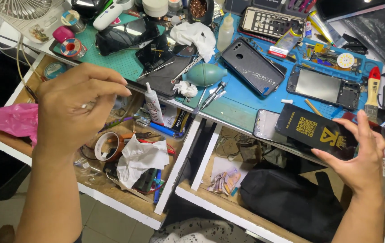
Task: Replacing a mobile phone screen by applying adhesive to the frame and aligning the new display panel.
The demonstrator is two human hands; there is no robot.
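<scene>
My right hand (358,157) holds a flat black phone screen panel (316,130) with yellow markings, at the right, just over the bench edge. A phone frame (265,125) lies right beside the panel on the blue mat (242,96). My left hand (73,105) is raised above an open drawer (125,198) at the left, fingers curled with thumb and fingertips pinched together; whether it grips something small I cannot tell. Under it in the drawer lie a tape roll (108,146) and crumpled white paper (139,158).
The bench holds a dark phone case (251,66), an opened phone (325,87), a teal air blower (206,74), a glue tube (153,103), tweezers, a brush (373,90) and a green mat (120,60). A second open drawer holds a black bag (291,198). A pink bag (10,119) hangs left.
</scene>
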